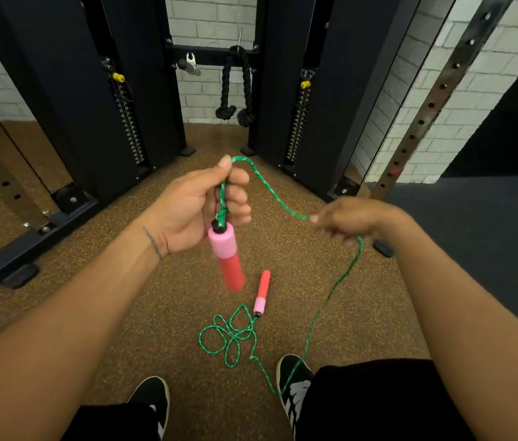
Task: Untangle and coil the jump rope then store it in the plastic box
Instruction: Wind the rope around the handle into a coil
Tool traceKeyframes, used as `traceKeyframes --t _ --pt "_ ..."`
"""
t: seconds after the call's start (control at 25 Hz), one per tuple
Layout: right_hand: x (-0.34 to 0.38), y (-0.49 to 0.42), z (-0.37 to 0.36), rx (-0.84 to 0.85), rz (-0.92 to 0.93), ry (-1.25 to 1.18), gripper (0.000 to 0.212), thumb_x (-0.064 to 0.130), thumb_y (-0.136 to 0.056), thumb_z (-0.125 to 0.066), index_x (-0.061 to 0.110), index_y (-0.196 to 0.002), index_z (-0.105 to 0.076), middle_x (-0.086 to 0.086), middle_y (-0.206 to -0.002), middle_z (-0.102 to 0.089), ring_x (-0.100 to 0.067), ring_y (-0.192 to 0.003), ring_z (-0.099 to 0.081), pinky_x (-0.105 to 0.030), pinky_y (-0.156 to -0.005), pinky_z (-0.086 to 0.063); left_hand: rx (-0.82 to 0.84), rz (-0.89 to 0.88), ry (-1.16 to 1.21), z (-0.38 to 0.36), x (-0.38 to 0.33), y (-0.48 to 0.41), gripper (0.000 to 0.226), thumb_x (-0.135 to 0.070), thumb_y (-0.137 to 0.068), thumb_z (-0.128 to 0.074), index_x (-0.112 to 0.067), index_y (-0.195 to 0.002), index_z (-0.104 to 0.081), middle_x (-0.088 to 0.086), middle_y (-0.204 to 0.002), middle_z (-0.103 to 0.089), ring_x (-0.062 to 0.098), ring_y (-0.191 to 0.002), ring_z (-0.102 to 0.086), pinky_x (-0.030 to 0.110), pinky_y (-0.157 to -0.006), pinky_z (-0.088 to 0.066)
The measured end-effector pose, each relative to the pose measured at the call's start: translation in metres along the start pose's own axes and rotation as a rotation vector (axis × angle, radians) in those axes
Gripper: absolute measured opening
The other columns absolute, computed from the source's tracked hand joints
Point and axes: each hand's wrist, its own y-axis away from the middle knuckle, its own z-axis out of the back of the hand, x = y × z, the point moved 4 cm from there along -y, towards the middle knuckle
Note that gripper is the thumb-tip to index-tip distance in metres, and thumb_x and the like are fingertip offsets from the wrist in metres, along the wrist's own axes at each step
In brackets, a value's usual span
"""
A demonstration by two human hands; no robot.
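**Drawing the jump rope [270, 192] out between two hands above the gym floor [124, 281]**

The left hand [200, 205] is closing its grip on the green cord just above the pink-and-red handle [227, 256]. The handle is hanging below the palm and showing blurred, probably swinging, and holding the cord there is likely letting the handle's weight pull it straight. The right hand [350, 221] is pinching the cord further along with curled fingers, so a slack arc is spanning between the hands, where a twist would probably be easy to spot. From that grip the cord is dropping to the floor, passing the right shoe [296, 380] and running into a tangle of loose loops [232, 337] beside the second handle [261, 292], which is lying on the floor. That tangle is looking like the work to clear before coiling. The plastic box is not appearing in view.
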Motion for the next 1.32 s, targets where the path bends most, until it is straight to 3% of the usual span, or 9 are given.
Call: traceKeyframes --t 0.04,0.12,0.28,0.4,0.52,0.68,1.0,1.2,1.32 --pt "-0.002 -0.001 -0.012 0.104 0.007 0.077 0.025 0.034 -0.105 -0.045 0.016 -0.107 -0.062 0.000 -0.071 -0.049 -0.009 -0.055 -0.040 -0.024 -0.048 -0.035 -0.041 -0.045 0.082 -0.001 -0.006 0.000 0.031 -0.039 -0.094 -0.050 -0.018 -0.089 -0.073 -0.005 -0.067 -0.067 0.010 -0.060 -0.066 0.035 -0.074 -0.056" --pt "0.004 -0.001 -0.025 0.138 0.085 0.150 0.028 0.037 -0.106 -0.039 0.025 -0.102 -0.064 0.002 -0.070 -0.042 -0.010 -0.057 -0.033 -0.025 -0.050 -0.029 -0.149 -0.154 0.238 0.003 -0.018 -0.001 0.029 -0.035 -0.098 -0.050 -0.018 -0.105 -0.072 -0.007 -0.081 -0.073 0.006 -0.068 -0.068 0.031 -0.074 -0.055" --pt "0.031 0.003 -0.040 0.178 0.314 0.204 0.027 0.037 -0.103 -0.047 0.030 -0.088 -0.069 0.012 -0.070 -0.047 -0.011 -0.070 -0.040 -0.031 -0.072 -0.036 -0.387 -0.287 0.184 0.030 -0.027 -0.002 0.034 -0.017 -0.102 -0.045 -0.009 -0.132 -0.057 0.005 -0.121 -0.072 0.012 -0.105 -0.071 0.035 -0.093 -0.054" --pt "0.037 0.007 -0.063 0.400 0.328 0.152 0.022 0.029 -0.102 -0.053 0.025 -0.091 -0.071 0.020 -0.060 -0.052 -0.011 -0.068 -0.042 -0.031 -0.067 -0.035 -0.372 -0.229 0.090 0.039 -0.018 -0.007 0.042 -0.010 -0.102 -0.040 -0.006 -0.144 -0.042 0.015 -0.134 -0.063 0.020 -0.115 -0.067 0.032 -0.094 -0.051" --pt "0.043 0.018 -0.074 0.625 0.349 -0.020 0.020 0.018 -0.101 -0.055 0.015 -0.091 -0.072 0.007 -0.071 -0.061 -0.012 -0.069 -0.048 -0.027 -0.065 -0.037 -0.357 -0.147 -0.172 0.035 -0.004 -0.012 0.052 -0.004 -0.102 -0.040 -0.010 -0.152 -0.028 0.011 -0.140 -0.058 0.015 -0.118 -0.064 0.025 -0.094 -0.049" --pt "0.055 0.037 -0.072 0.806 0.434 -0.143 0.019 0.013 -0.099 -0.055 0.012 -0.104 -0.073 0.001 -0.073 -0.053 -0.011 -0.062 -0.035 -0.023 -0.056 -0.026 -0.288 -0.042 -0.397 0.028 0.019 -0.018 0.053 -0.001 -0.102 -0.040 -0.009 -0.153 -0.026 0.006 -0.137 -0.061 0.010 -0.116 -0.064 0.022 -0.096 -0.047" --pt "0.047 0.054 -0.069 0.820 0.467 -0.035 0.021 0.010 -0.100 -0.054 0.014 -0.106 -0.073 0.000 -0.071 -0.049 -0.013 -0.065 -0.037 -0.032 -0.059 -0.022 -0.327 -0.035 0.053 0.033 0.013 -0.019 0.046 0.015 -0.093 -0.042 0.005 -0.137 -0.047 0.020 -0.127 -0.065 0.021 -0.107 -0.071 0.024 -0.091 -0.055" --pt "0.059 0.066 -0.058 0.721 0.597 -0.135 0.021 0.015 -0.099 -0.053 0.011 -0.107 -0.073 0.002 -0.067 -0.042 -0.021 -0.065 -0.027 -0.033 -0.062 -0.023 -0.106 0.035 -0.409 0.024 0.029 -0.019 0.062 0.016 -0.093 -0.043 -0.010 -0.149 -0.035 0.005 -0.141 -0.058 0.009 -0.121 -0.061 0.020 -0.101 -0.046" --pt "0.060 0.066 -0.040 0.591 0.643 -0.343 0.022 0.020 -0.096 -0.058 0.012 -0.100 -0.077 0.001 -0.066 -0.036 -0.027 -0.067 -0.020 -0.035 -0.065 -0.020 0.054 0.127 -0.460 0.016 0.045 -0.017 0.067 0.019 -0.092 -0.038 -0.011 -0.152 -0.030 0.002 -0.142 -0.057 0.008 -0.125 -0.058 0.018 -0.096 -0.047"
